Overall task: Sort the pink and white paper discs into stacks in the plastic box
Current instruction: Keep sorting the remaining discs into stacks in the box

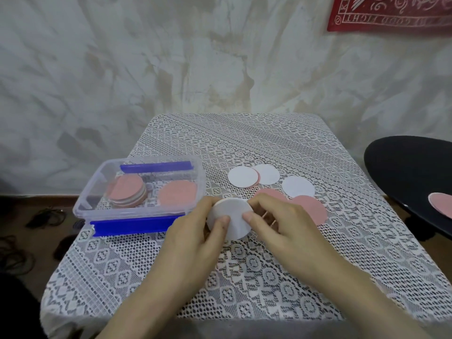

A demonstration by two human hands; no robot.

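I see my left hand [195, 243] and right hand [283, 228] pinching a round white disc stack [236, 214] between them. The clear plastic box [82, 201] sits at the table's [256, 285] left edge.

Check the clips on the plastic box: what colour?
Blue clips on the clear plastic box, seen best in the head view.

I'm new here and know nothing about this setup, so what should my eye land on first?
First, the two hands at centre: the left hand and right hand pinch a white disc over the lace tablecloth. Left of them stands a clear plastic box with blue clips, holding a pink-topped stack. Loose discs, white and pink, lie just beyond the hands.
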